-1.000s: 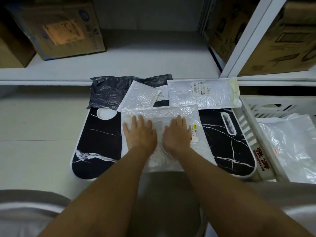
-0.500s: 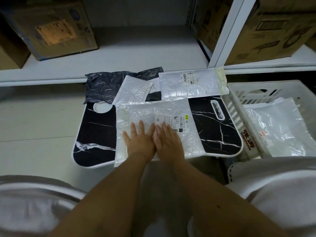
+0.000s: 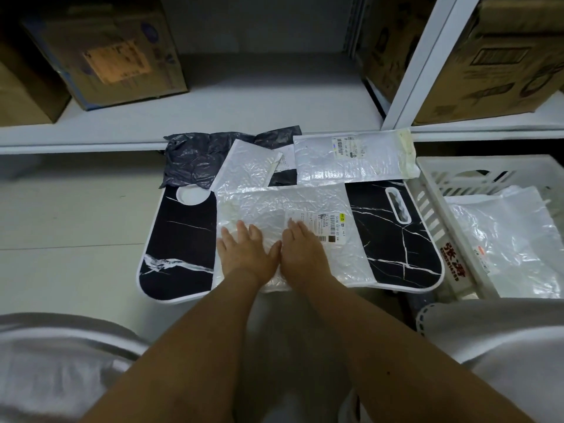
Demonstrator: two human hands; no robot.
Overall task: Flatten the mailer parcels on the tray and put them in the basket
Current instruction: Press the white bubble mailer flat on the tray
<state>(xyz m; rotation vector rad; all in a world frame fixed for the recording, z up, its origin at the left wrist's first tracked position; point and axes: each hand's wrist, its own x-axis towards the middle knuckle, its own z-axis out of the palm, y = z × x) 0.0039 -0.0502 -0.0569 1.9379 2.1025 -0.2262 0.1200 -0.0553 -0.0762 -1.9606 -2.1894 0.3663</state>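
Note:
A black marble-patterned tray (image 3: 180, 239) lies on the pale floor. On its middle rests a white bubble mailer (image 3: 290, 206) with a shipping label. My left hand (image 3: 245, 250) and my right hand (image 3: 302, 248) press flat on its near part, side by side, fingers straight. Behind it lie a smaller white mailer (image 3: 250, 166), a long white mailer (image 3: 354, 160) with a label, and a crumpled dark grey bag (image 3: 195, 157). The white slatted basket (image 3: 433, 209) stands right of the tray and holds flat clear-white mailers (image 3: 506, 239).
A white shelf (image 3: 213, 117) runs behind the tray, with cardboard boxes (image 3: 106, 56) on the left and more boxes (image 3: 494, 56) past a white upright post (image 3: 427, 56) on the right. My knees in grey cloth fill the bottom corners.
Both hands slid from the mailer's middle toward its near edge while staying flat on it; the label is now uncovered. My view shifted so the basket shows more.

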